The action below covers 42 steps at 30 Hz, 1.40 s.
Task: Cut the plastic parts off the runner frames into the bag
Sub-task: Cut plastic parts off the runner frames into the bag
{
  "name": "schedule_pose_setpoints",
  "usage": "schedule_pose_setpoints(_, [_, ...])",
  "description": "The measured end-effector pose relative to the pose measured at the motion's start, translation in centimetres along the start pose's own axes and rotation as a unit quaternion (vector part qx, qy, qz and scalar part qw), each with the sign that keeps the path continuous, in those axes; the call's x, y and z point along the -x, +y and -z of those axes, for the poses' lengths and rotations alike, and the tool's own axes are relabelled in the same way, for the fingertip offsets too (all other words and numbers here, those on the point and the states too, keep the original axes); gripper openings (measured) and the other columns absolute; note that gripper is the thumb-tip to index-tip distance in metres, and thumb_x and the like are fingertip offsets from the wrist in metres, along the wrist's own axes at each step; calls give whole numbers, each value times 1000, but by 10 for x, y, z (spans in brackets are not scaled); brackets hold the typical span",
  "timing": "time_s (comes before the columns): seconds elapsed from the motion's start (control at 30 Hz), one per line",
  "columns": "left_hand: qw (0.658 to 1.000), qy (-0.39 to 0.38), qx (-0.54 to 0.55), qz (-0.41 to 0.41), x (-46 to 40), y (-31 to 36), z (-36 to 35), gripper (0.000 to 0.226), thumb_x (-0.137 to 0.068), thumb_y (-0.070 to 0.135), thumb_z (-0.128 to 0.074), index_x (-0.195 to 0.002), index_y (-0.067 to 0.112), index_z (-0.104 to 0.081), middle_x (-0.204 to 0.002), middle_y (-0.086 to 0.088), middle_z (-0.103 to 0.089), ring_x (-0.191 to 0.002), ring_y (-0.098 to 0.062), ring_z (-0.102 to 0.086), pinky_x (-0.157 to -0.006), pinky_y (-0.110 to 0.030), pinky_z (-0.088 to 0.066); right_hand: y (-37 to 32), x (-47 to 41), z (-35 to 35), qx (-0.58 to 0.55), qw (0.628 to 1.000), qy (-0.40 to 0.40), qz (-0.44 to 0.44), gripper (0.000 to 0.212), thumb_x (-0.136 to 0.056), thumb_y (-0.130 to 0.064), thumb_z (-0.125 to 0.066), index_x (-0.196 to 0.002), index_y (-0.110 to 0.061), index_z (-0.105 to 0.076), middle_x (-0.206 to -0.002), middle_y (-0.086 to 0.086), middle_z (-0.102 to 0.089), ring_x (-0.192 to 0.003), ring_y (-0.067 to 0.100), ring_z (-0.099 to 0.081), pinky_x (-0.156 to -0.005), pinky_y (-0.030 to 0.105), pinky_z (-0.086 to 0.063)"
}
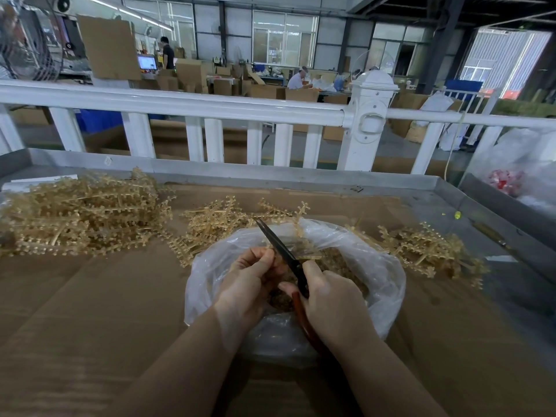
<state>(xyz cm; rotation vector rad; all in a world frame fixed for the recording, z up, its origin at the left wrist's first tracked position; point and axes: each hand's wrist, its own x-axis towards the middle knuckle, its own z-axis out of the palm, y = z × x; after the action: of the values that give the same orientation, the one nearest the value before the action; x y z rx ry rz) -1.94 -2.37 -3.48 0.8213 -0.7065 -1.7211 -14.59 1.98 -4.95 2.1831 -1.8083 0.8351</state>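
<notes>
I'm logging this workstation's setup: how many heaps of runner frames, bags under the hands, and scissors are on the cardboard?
Heaps of tan runner frames: 3, left, middle, right
Clear plastic bag under the hands: 1
Scissors, held in the right hand: 1
Total: 5

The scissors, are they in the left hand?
No, the right hand grips the scissors over the bag; the left hand holds a plastic piece.
</notes>
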Motion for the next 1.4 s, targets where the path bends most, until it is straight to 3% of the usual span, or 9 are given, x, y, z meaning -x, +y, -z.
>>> schedule_pose_setpoints(0.33, [997,76,-13,-24,1,-5,-3,13,-97,13,-50,-85,11,-55,-77,-9,-68,-72,-21,-67,-72,-38,-58,-3,7,5,5,997,77,-32,35,-85,-44,-64,-101,-12,-64,-74,3,-63,-67,21,-61,-57,35,-53])
schedule_pose_setpoints(0.4, [990,115,-65,-59,0,-9,-3,12,-98,17,-50,-88,13,-56,-85,-9,-69,-80,-22,-68,-75,-40,-58,-1,8,5,-5,995,88,-48,34,-86,-42,-63,-104,-13,-64,-79,3,-64,-73,21,-61,-61,36,-53])
schedule_pose_setpoints(0.5, [969,144,-164,-118,-1,-12,-4,14,-98,22,-51,-86,20,-56,-82,-1,-72,-79,-15,-70,-66,-31,-57,1,10,5,-4,993,101,-61,31,-83,-34,-66,-105,-13,-64,-81,3,-64,-75,22,-62,-61,35,-54])
schedule_pose_setpoints(0.63, [953,148,-209,-161,-3,-4,-7,12,-99,18,-49,-88,18,-54,-90,-11,-72,-85,-22,-71,-79,-39,-59,3,10,3,-18,990,119,-75,29,-81,-30,-69,-103,-13,-64,-81,3,-65,-76,24,-62,-60,37,-54])
schedule_pose_setpoints(0.8, [952,136,-186,-202,-8,13,-4,17,-100,10,-44,-85,17,-48,-66,-1,-71,-66,-15,-71,-57,-24,-56,2,9,1,-23,989,126,-72,29,-82,-36,-69,-102,-15,-64,-80,1,-63,-75,21,-61,-59,34,-53])
schedule_pose_setpoints(1.0, [947,157,-199,-199,-14,18,3,16,-99,11,-47,-85,19,-49,-66,-1,-72,-69,-20,-71,-61,-32,-56,2,9,0,-4,993,104,-54,35,-83,-39,-66,-107,-15,-64,-85,2,-63,-78,21,-60,-63,33,-52])
schedule_pose_setpoints(1.13, [923,152,-302,-185,-16,14,3,14,-97,15,-52,-84,19,-54,-87,-16,-70,-84,-35,-69,-80,-52,-55,5,8,-2,7,995,85,-56,40,-80,-35,-68,-114,-13,-62,-94,6,-62,-87,25,-58,-71,37,-52])
schedule_pose_setpoints(1.27, [932,148,-286,-167,-16,15,1,10,-98,14,-51,-88,15,-54,-84,-11,-71,-83,-27,-71,-82,-47,-57,6,8,-2,-18,992,113,-58,38,-85,-40,-60,-112,-14,-60,-93,4,-61,-87,24,-56,-76,35,-46])
schedule_pose_setpoints(1.4, [945,154,-235,-166,-17,25,-4,11,-99,9,-48,-89,11,-52,-80,-11,-69,-65,-18,-72,-56,-26,-57,6,8,-2,-27,988,144,-40,39,-86,-42,-55,-112,-13,-58,-92,4,-60,-86,23,-54,-77,32,-44])
